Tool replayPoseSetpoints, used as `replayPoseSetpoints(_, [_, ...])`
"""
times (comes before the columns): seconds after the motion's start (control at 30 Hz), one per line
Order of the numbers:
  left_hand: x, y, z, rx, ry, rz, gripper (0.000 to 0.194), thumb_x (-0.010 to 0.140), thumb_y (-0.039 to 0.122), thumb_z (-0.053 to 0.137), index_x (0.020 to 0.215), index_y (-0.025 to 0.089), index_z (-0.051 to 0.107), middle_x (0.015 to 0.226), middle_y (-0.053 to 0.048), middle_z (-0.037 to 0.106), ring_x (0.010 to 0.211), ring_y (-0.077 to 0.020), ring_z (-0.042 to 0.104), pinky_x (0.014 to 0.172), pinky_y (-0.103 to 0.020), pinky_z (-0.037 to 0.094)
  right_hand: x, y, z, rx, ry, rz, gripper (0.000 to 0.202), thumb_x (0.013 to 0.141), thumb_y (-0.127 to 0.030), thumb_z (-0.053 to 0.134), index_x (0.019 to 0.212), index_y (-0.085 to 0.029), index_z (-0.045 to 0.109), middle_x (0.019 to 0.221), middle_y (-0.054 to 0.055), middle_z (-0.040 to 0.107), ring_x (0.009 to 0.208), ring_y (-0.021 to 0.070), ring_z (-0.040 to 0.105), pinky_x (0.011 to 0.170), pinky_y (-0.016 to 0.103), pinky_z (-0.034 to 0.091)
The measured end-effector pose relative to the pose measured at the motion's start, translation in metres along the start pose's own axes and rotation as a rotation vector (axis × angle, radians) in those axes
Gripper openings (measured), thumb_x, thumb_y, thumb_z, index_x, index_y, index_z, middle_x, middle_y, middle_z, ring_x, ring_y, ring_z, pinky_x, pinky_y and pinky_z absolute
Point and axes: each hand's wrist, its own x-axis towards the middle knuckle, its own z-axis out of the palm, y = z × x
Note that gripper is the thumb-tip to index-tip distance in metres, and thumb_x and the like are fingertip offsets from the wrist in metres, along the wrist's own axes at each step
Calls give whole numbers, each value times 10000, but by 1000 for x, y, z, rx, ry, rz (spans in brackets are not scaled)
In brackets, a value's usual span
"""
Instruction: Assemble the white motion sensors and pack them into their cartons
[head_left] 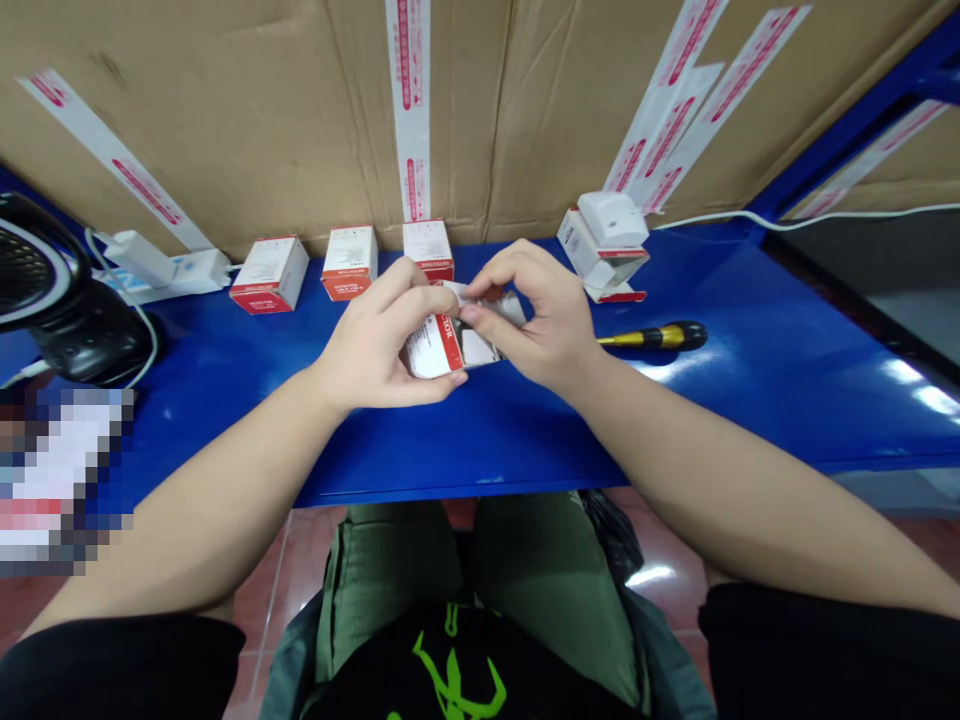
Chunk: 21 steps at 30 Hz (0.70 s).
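Observation:
A small white box with a red band point(436, 348) is held over the blue table, its flap end facing right. My left hand point(390, 340) wraps round its left side, thumb along the lower edge. My right hand point(536, 315) pinches at the flap end, thumb and index finger together on a white flap near the top edge. What lies inside the box cannot be made out. Behind my hands, a similar white and red box point(427, 245) stands against the cardboard.
Two more boxes point(270, 272) point(350, 260) stand at the back left. At the back right a white device point(611, 220) rests on an opened box point(592, 255). A yellow and black screwdriver point(664, 336) lies right. A power strip point(184, 275) and black fan point(67, 300) are left.

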Motion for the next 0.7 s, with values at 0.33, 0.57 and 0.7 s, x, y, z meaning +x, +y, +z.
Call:
replayPoseSetpoints(0.33, [-3,-1,-8,17,-103,-121,513,934,734,743,1228,314,754,1057,-89,617,938,-295,640,816,-483,603,-2,-6,-5,-30,8,306,344,963,-481,795,1213,-291,654,1215,106,695,1147,311,670,966,506,635])
replayPoseSetpoints(0.57, [-2,-5,-7,82,-40,-92,546,947,693,762,1312,298,667,1078,-102,664,931,-302,666,772,-508,621,1,7,-20,289,-33,426,354,1009,-535,712,1273,-314,631,1298,62,711,1002,220,724,814,386,655])
replayPoseSetpoints(0.7, [2,-4,-6,36,15,-50,682,925,635,813,1441,302,517,1149,-85,713,925,-278,704,751,-480,640,4,-8,-18,283,-76,332,347,955,-541,785,1179,-290,699,1375,99,705,1264,284,699,891,394,661])
